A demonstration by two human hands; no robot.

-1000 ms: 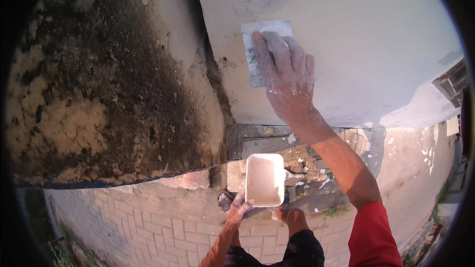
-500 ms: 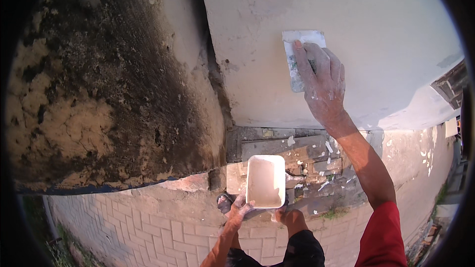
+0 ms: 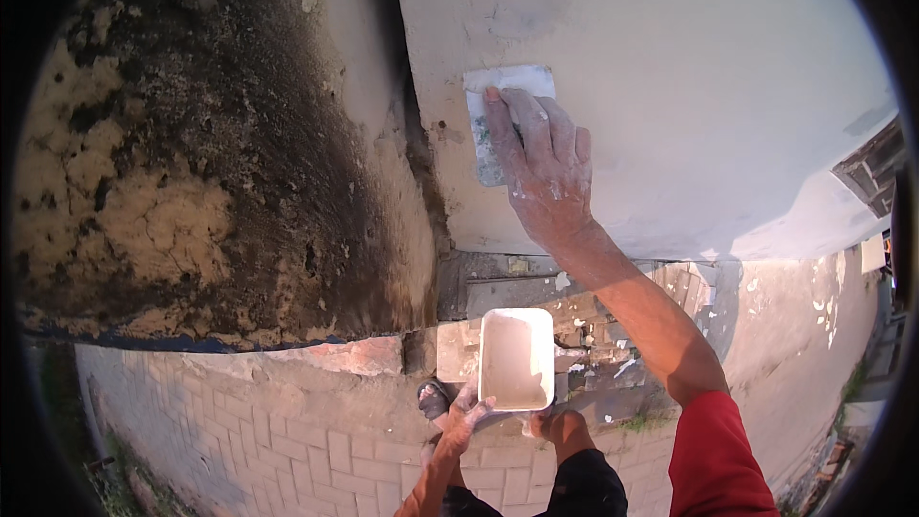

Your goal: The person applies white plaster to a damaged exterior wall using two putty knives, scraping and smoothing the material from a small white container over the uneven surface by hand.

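My right hand, dusted with white, is closed on a flat whitish plastering trowel. The trowel lies against the pale smooth wall, near that wall's left edge, and my fingers hide its grip. Lower down, my left hand grips the near left corner of a white rectangular tub. A thin layer of off-white paste seems to coat the tub's inside. Its open side faces up toward me.
A rough wall with black stains fills the left, parted from the pale wall by a dark gap. Broken slabs and white-spattered rubble lie along the wall's foot. Paving blocks cover the ground by my feet.
My right hand and the trowel have moved left across the pale wall, toward the dark gap. The left hand still holds the tub, which sits almost where it was.
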